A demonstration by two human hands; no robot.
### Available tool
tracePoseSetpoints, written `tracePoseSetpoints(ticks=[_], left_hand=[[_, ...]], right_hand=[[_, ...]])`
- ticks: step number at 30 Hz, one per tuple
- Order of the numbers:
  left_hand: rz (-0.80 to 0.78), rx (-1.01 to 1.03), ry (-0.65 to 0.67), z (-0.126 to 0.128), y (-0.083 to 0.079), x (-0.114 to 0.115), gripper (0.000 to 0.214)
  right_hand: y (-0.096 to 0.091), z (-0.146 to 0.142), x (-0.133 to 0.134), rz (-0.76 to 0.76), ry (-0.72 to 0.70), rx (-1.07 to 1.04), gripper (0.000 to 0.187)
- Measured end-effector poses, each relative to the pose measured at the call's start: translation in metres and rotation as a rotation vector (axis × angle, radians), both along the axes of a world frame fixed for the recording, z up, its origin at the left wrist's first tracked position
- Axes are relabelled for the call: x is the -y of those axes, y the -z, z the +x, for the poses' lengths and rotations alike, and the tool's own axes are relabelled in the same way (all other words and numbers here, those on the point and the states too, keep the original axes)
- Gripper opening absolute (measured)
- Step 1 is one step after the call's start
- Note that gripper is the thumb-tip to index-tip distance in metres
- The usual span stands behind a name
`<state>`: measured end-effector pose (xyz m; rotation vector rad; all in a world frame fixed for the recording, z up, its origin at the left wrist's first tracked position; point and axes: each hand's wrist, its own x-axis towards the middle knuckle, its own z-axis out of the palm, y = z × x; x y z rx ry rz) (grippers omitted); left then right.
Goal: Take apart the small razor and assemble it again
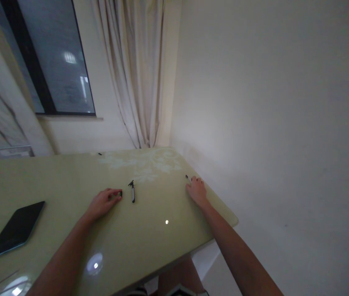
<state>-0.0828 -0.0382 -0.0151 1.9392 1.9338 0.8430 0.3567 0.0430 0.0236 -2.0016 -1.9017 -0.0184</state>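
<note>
My left hand (105,202) rests on the glossy pale green table (150,242), its thumb and fingers pinched on a small dark piece (120,193) whose kind I cannot make out. Just to the right of those fingertips lies what looks like a razor (133,193), with a black head and a grey and black handle. Farther right, near the table's side edge, my right hand (197,190) has its fingers closed around a thin pale stick with a dark tip (187,178). Most of that stick is hidden under the fingers.
A dark flat tablet or laptop (15,230) lies at the left. Near the back edge is a tiny black object (100,154). A white wall (270,144) runs along the table's right side. Curtains (137,74) and a window (57,53) stand behind.
</note>
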Motion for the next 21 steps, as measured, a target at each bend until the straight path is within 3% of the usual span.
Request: tracePoseSetpoints(ticks=[4,10,14,18,21], left_hand=[[-0.008,0.013,-0.013,-0.003,0.000,0.000,0.058],[-0.038,0.037,-0.033,-0.002,-0.004,0.004,0.058],[-0.040,0.050,-0.037,0.000,-0.006,0.008,0.060],[-0.015,0.050,-0.053,-0.001,-0.005,0.008,0.065],[0.018,0.056,-0.087,0.002,-0.008,0.010,0.067]], right_hand=[[0.006,-0.027,0.001,-0.047,-0.116,-0.081,0.031],[0.008,-0.140,0.023,-0.022,-0.445,-0.208,0.026],[0.014,-0.198,0.037,-0.031,-0.490,-0.247,0.027],[0.019,-0.218,0.037,-0.043,-0.449,-0.253,0.033],[0.014,-0.208,0.034,-0.067,-0.438,-0.264,0.031]])
